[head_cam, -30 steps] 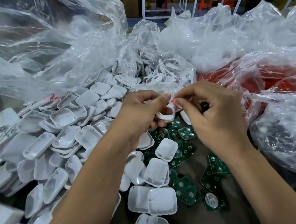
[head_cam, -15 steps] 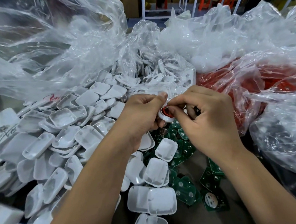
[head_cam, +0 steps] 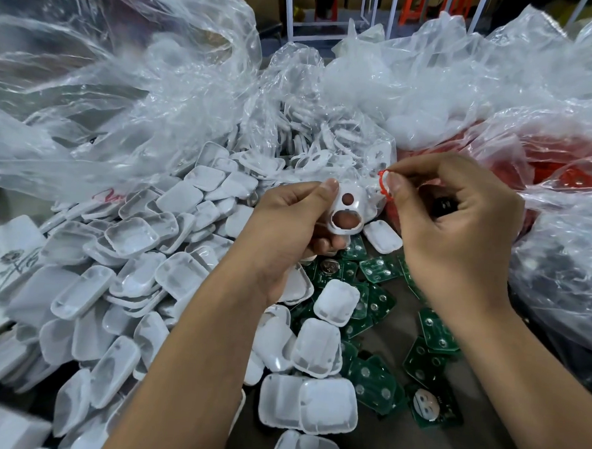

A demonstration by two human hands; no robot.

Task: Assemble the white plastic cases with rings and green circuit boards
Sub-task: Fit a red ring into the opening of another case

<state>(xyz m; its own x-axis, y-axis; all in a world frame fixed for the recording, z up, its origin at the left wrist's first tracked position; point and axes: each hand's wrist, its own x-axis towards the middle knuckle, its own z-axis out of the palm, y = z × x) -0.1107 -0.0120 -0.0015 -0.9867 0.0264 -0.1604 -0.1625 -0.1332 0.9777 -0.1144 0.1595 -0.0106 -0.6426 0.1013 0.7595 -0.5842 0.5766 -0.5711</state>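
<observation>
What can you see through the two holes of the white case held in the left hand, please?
Through both holes of the white case, skin of the left hand shows; no ring sits inside.

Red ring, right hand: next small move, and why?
Probably bring the red ring down and left onto the larger round hole of the white case. The right hand pinches the ring just up and right of the case, not touching it. The left hand holds the case with both holes facing up and empty, so seating the ring looks next.
</observation>
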